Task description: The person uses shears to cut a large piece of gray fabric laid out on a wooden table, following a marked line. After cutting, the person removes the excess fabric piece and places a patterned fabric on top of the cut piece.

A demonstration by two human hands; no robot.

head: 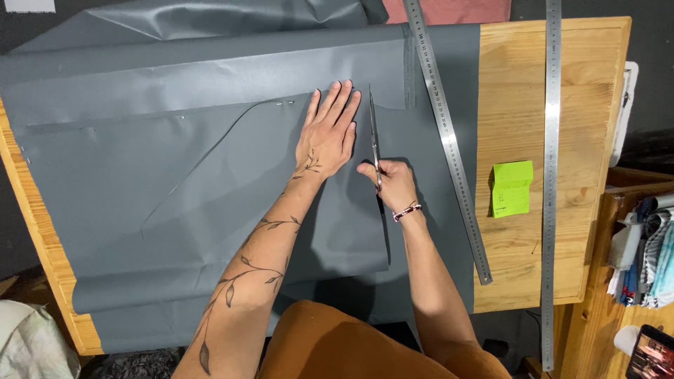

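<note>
Grey sheet material (175,175) lies in layers over a wooden table (569,91). My left hand (328,133) presses flat on the top grey piece, fingers spread and pointing away from me. Just to its right, my right hand (390,184) grips a pair of scissors (373,133) whose blades point away along the cut edge of the grey piece. A beaded bracelet sits on my right wrist.
Two long steel rulers lie on the table: one slanted (449,140) across the grey sheet's right edge, one straight (550,175) near the table's right side. A green sticky note (512,188) lies between them. Folded cloths (649,260) and a phone (651,354) sit at right.
</note>
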